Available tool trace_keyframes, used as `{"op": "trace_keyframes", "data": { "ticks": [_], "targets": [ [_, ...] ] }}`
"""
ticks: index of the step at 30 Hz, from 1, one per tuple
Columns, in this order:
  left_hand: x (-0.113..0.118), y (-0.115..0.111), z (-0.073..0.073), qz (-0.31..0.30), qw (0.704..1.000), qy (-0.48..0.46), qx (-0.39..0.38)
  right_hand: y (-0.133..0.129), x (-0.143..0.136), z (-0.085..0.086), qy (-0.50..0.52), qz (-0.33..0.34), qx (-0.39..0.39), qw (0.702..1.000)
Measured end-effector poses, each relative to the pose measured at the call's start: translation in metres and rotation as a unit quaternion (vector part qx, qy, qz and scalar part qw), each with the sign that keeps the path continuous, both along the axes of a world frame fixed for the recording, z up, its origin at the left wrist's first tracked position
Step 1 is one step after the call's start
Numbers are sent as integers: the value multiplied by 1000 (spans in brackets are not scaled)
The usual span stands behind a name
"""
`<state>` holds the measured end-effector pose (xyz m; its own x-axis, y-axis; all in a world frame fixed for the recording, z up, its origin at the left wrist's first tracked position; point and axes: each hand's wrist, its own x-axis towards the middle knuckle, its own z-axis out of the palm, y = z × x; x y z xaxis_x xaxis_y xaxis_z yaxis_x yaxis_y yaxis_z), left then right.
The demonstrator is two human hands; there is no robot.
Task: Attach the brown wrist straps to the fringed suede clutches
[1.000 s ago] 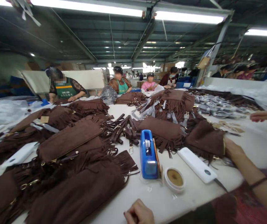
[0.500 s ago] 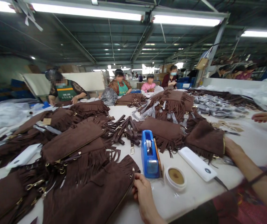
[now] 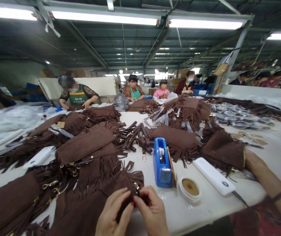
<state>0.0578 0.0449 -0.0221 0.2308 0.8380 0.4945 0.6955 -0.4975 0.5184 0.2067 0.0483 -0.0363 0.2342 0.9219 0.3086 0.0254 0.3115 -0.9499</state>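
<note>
At the bottom of the head view, both my hands are closed on one corner of a dark brown fringed suede bag (image 3: 88,205). My left hand (image 3: 115,211) wraps the bag's edge from the left, fingers bent over it. From the right, my right hand (image 3: 151,208) pinches the same corner, its thumb close to the left thumb. A gold metal fitting (image 3: 136,187) shows just above the fingertips. Small red spots show at the thumb tips; I cannot make out what they are. The bag's lower part runs out of view.
A blue tape dispenser (image 3: 163,164), a round tub of brown paste (image 3: 190,189) and a white corded device (image 3: 214,175) stand to the right. Other fringed bags (image 3: 86,144) lie at left and ahead. A co-worker's arm (image 3: 265,173) reaches into a bag (image 3: 225,150) at right.
My left hand has come into view and joined the right at the bag's corner. The right hand has turned inward. The whole scene has shifted slightly rightward.
</note>
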Motion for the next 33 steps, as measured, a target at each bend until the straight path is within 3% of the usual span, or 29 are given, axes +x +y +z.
{"op": "trace_keyframes", "data": {
  "ticks": [3, 5, 9, 12, 16, 20, 23, 25, 29, 33],
  "targets": [
    [34, 12, 1, 11, 990, -127, -62, -6, 0, -4, -108, -42, 104, 988],
    [46, 11, 1, 20, 970, -198, -139, -10, 2, -7, -152, -46, 128, 979],
    [48, 6, 0, 12, 894, -331, -302, -16, 13, -8, -196, 24, 84, 977],
    [46, 3, -2, 16, 889, -340, -306, -16, 19, -3, -197, 11, 59, 979],
    [46, 0, -15, 28, 945, -245, -214, -13, 17, 7, -232, -8, 73, 970],
    [47, 0, -29, 44, 993, -100, 50, -14, 10, 10, -280, -40, 81, 956],
    [50, 1, -31, 66, 963, 17, 259, -16, 7, 9, -310, -64, 84, 945],
    [53, 1, -31, 79, 937, 71, 332, -17, 7, 7, -328, -74, 73, 939],
    [56, 4, -34, 83, 916, 119, 374, -14, 8, 2, -340, -102, 25, 934],
    [56, 4, -36, 79, 921, 106, 367, -9, 8, -5, -297, -129, -14, 946]
  ]
}}
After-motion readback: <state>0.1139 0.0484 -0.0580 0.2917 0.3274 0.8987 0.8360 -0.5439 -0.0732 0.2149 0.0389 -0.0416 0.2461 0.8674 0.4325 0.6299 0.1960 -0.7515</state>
